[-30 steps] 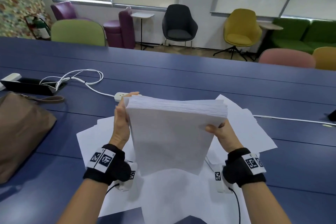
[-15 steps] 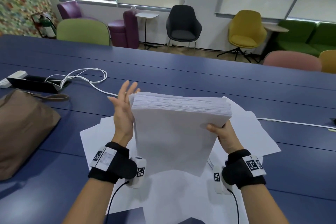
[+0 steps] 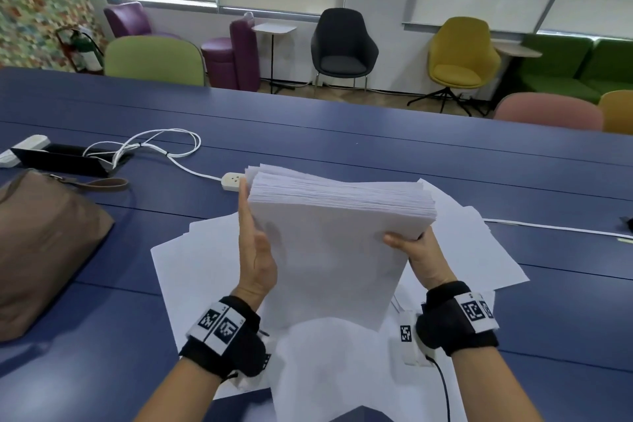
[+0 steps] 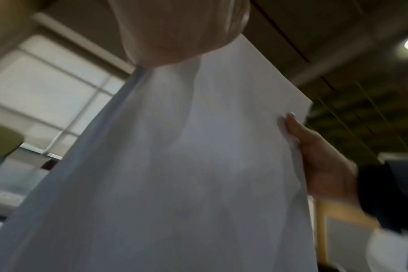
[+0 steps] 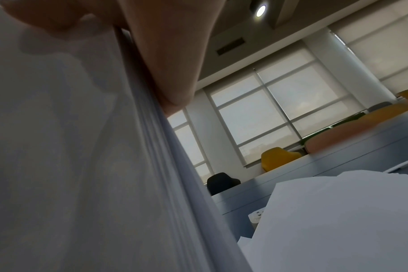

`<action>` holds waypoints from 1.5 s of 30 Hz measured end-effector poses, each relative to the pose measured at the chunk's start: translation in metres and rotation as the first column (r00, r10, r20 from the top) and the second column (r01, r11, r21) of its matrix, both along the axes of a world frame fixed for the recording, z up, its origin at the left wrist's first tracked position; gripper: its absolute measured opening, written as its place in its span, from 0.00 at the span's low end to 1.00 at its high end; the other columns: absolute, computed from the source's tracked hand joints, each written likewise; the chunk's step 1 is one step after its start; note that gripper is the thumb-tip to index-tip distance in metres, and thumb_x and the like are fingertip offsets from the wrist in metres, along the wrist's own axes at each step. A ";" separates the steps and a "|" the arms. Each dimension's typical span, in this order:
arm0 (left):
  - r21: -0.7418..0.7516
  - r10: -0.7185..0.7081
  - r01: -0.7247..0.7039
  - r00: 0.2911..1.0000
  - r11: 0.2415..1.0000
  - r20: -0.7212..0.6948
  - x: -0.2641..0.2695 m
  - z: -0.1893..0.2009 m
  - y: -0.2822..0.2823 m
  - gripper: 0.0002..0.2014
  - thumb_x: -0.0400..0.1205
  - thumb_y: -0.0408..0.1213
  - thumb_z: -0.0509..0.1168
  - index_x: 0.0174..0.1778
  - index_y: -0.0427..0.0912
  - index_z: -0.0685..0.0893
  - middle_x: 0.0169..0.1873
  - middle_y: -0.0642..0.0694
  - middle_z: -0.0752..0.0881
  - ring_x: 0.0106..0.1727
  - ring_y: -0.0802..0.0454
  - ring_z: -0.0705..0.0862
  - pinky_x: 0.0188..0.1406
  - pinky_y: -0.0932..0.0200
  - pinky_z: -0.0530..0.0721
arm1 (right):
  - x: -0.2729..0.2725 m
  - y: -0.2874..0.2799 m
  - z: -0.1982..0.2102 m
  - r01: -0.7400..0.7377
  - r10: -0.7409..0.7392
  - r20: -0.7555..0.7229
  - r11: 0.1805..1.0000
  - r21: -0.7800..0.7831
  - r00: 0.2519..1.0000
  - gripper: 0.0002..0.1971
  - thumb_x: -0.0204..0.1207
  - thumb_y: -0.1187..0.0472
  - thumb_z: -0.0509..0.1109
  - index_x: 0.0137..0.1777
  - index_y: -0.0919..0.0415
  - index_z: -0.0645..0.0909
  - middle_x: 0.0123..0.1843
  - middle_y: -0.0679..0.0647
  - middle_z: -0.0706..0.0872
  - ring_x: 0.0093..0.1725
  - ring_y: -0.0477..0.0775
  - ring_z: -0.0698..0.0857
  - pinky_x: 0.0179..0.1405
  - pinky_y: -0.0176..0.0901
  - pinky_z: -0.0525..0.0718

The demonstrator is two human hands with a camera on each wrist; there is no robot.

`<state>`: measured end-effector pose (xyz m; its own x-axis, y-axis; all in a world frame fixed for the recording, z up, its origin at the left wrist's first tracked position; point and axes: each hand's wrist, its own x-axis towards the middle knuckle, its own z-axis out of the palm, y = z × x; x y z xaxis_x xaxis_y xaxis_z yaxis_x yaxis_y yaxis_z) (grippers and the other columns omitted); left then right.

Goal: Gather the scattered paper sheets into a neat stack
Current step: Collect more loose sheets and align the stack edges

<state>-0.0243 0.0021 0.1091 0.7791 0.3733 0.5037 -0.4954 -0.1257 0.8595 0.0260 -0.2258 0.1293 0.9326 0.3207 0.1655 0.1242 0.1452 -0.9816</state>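
Squaring step. Right hand (image 3: 419, 252) grips stack (image 3: 329, 250); left hand (image 3: 255, 243), fingers straight, presses its side. Next, probably: collect loose sheets (image 3: 191, 260) below both hands.

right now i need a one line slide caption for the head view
Right hand grips a thick paper stack while the flat left hand squares its edge.

Head view looks down; both wrist views look up along the paper stack (image 3: 329, 250).
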 end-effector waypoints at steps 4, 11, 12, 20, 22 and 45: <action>-0.035 -0.053 0.052 0.999 0.998 -0.012 0.004 0.007 0.004 0.43 0.71 0.74 0.52 0.79 0.56 0.50 0.77 0.72 0.60 0.81 0.63 0.57 0.80 0.59 0.60 | -0.001 0.001 0.003 -0.017 0.017 -0.004 0.999 0.045 1.000 0.19 0.47 0.52 0.77 0.42 0.45 0.89 0.40 0.40 0.91 0.43 0.38 0.88 0.45 0.34 0.85; -0.108 -0.030 0.027 0.999 0.994 -0.021 0.004 0.014 0.012 0.45 0.67 0.75 0.60 0.75 0.59 0.54 0.81 0.47 0.57 0.81 0.53 0.59 0.80 0.51 0.61 | 0.003 0.003 0.014 -0.025 0.023 0.022 0.997 0.066 0.999 0.18 0.49 0.53 0.76 0.42 0.41 0.89 0.40 0.40 0.91 0.44 0.40 0.88 0.47 0.35 0.85; -0.106 -0.046 0.037 0.995 0.994 -0.090 0.004 0.014 0.013 0.48 0.65 0.74 0.64 0.76 0.55 0.55 0.80 0.45 0.60 0.80 0.51 0.62 0.77 0.52 0.66 | 0.002 0.003 0.015 -0.026 0.025 0.023 0.998 0.064 0.999 0.18 0.49 0.55 0.77 0.42 0.42 0.90 0.40 0.40 0.91 0.44 0.40 0.88 0.47 0.35 0.85; -0.092 0.011 -0.038 0.960 0.995 -0.278 0.002 0.001 0.005 0.18 0.75 0.33 0.72 0.56 0.54 0.76 0.51 0.54 0.85 0.52 0.58 0.85 0.56 0.58 0.85 | -0.011 0.013 -0.010 0.165 -0.172 -0.063 0.981 -0.099 0.983 0.13 0.67 0.76 0.75 0.35 0.55 0.88 0.35 0.44 0.91 0.38 0.43 0.88 0.40 0.41 0.87; -0.079 0.094 -0.112 0.975 0.991 -0.202 0.004 0.015 -0.003 0.17 0.78 0.31 0.68 0.60 0.48 0.76 0.52 0.54 0.85 0.53 0.60 0.84 0.55 0.62 0.83 | -0.011 0.018 -0.003 0.264 -0.267 -0.027 0.961 -0.082 0.963 0.10 0.67 0.74 0.75 0.34 0.57 0.86 0.30 0.41 0.89 0.32 0.37 0.85 0.35 0.37 0.84; -0.095 -0.079 0.066 0.988 0.993 -0.133 0.018 0.034 -0.015 0.26 0.75 0.25 0.70 0.66 0.47 0.71 0.58 0.68 0.75 0.54 0.76 0.78 0.48 0.75 0.79 | -0.006 -0.016 0.038 0.301 -0.302 0.004 0.949 -0.090 0.953 0.23 0.60 0.73 0.81 0.51 0.50 0.83 0.48 0.50 0.89 0.46 0.45 0.89 0.43 0.35 0.84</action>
<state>-0.0062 -0.0130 0.1435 0.8648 0.3522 0.3577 -0.3777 -0.0130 0.9259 0.0201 -0.2415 0.1671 0.9895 0.0377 0.1395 0.1390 0.0151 -0.9902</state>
